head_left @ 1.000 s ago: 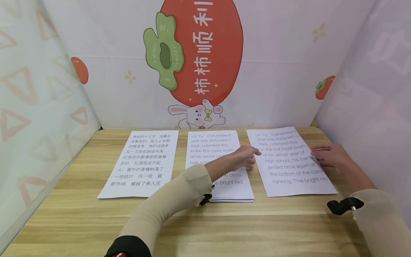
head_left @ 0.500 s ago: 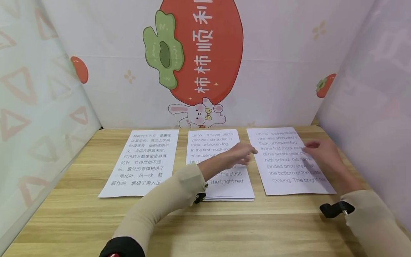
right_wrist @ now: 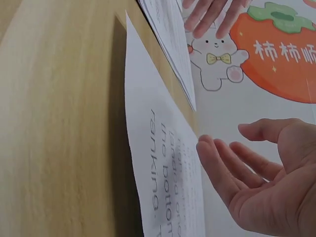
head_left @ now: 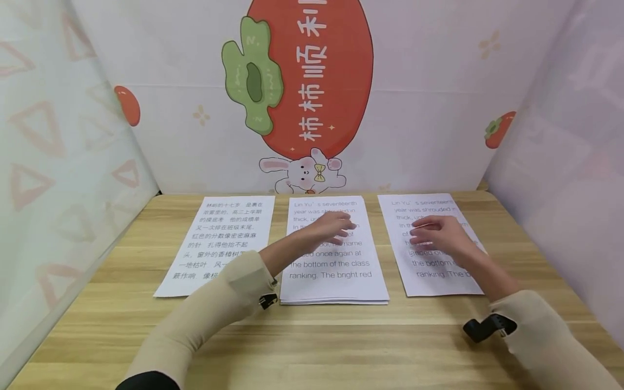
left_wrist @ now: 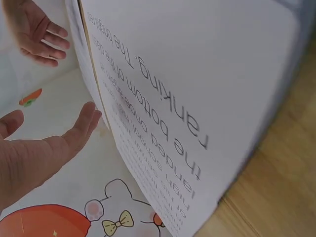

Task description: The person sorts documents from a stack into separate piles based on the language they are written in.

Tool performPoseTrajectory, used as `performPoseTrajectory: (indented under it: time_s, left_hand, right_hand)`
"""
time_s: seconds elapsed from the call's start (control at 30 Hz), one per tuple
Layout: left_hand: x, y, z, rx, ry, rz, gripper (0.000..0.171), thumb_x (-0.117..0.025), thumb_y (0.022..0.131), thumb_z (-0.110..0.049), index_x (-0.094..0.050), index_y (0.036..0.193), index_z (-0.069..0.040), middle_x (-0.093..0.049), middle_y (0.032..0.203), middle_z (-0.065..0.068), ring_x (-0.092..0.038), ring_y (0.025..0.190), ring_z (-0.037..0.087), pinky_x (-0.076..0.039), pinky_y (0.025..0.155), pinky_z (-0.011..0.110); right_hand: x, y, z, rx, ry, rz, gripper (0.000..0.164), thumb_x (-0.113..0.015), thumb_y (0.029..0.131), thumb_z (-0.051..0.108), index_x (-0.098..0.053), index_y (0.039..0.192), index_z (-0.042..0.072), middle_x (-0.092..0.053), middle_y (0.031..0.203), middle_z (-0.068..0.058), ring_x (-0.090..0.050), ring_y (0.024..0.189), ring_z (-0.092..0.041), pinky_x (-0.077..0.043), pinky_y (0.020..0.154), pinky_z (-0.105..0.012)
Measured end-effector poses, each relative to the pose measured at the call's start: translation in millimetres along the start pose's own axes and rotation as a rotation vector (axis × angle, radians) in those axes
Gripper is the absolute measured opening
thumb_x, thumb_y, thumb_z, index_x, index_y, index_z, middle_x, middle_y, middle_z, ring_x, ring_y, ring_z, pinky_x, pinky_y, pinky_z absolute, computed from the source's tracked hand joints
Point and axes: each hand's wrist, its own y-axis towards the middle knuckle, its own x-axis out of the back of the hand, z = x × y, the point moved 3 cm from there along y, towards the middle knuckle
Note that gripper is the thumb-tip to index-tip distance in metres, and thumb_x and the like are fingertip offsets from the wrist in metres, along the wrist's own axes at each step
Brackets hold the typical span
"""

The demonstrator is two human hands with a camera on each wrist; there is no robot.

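My left hand [head_left: 327,229] hovers over the middle stack of printed paper [head_left: 331,287], fingers loosely bent with nothing between them. English text covers the top sheet, and more sheets show at its lower edge. To the right, my right hand [head_left: 441,235] is above the right printed sheet [head_left: 414,284], also in English, with its fingers relaxed and holding nothing. In the right wrist view that sheet [right_wrist: 148,94] has an edge lifted off the table, and the fingers [right_wrist: 210,158] are apart from it. A third sheet [head_left: 234,222], printed in Chinese, lies at the left, partly hidden by my left sleeve.
The sheets lie in a row along the far side of a wooden table [head_left: 312,346]. Behind them hangs a white cloth [head_left: 419,135] with a large persimmon picture [head_left: 341,70]. Cloth walls stand at both sides. A black wrist camera [head_left: 487,327] sits at my right cuff.
My right hand has moved left from the right sheet's outer edge to above its middle. My left hand has drawn left, from the gap between the sheets to over the middle stack.
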Motion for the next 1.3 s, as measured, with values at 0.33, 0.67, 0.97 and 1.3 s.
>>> performPoseTrajectory:
  time_s: [0.33, 0.67, 0.97, 1.3]
  left_hand:
    - [44.0, -29.7, 28.9, 0.033, -0.011, -0.080, 0.058, -0.055, 0.105, -0.022, -0.039, 0.157, -0.001, -0.053, 0.151, 0.018, -0.058, 0.132, 0.035, -0.057, 0.103, 0.039]
    - [78.9, -55.8, 48.4, 0.062, -0.038, -0.153, 0.060, -0.055, 0.105, -0.018, -0.035, 0.158, 0.002, -0.049, 0.152, 0.025, -0.055, 0.134, 0.040, -0.054, 0.107, 0.044]
    - [94.9, -68.0, 59.5, 0.077, -0.056, -0.174, 0.061, -0.048, 0.106, -0.019, -0.029, 0.159, 0.004, -0.048, 0.150, 0.029, -0.052, 0.135, 0.044, -0.050, 0.110, 0.050]
    - [96.0, -72.2, 63.4, 0.077, -0.132, -0.160, 0.055, -0.043, 0.109, -0.016, -0.029, 0.157, 0.008, -0.044, 0.153, 0.032, -0.055, 0.132, 0.045, -0.053, 0.108, 0.049]
  right_hand:
    - [-39.2, 3.7, 8.5, -0.077, 0.259, 0.118, 0.045, -0.052, 0.106, 0.005, -0.043, 0.144, -0.016, -0.069, 0.124, -0.029, -0.077, 0.098, -0.029, -0.064, 0.086, -0.039]
    - [-53.1, 10.3, 12.0, -0.128, 0.333, 0.128, 0.045, -0.053, 0.105, 0.004, -0.043, 0.144, -0.016, -0.073, 0.117, -0.023, -0.077, 0.096, -0.025, -0.064, 0.087, -0.039]
    - [-59.1, 15.0, 15.2, -0.138, 0.338, 0.129, 0.047, -0.058, 0.103, 0.005, -0.043, 0.144, -0.015, -0.072, 0.118, -0.025, -0.077, 0.098, -0.028, -0.064, 0.087, -0.038]
    - [-62.2, 14.9, 16.0, -0.154, 0.343, 0.132, 0.046, -0.056, 0.104, 0.005, -0.043, 0.144, -0.014, -0.072, 0.119, -0.025, -0.077, 0.098, -0.027, -0.064, 0.087, -0.039]
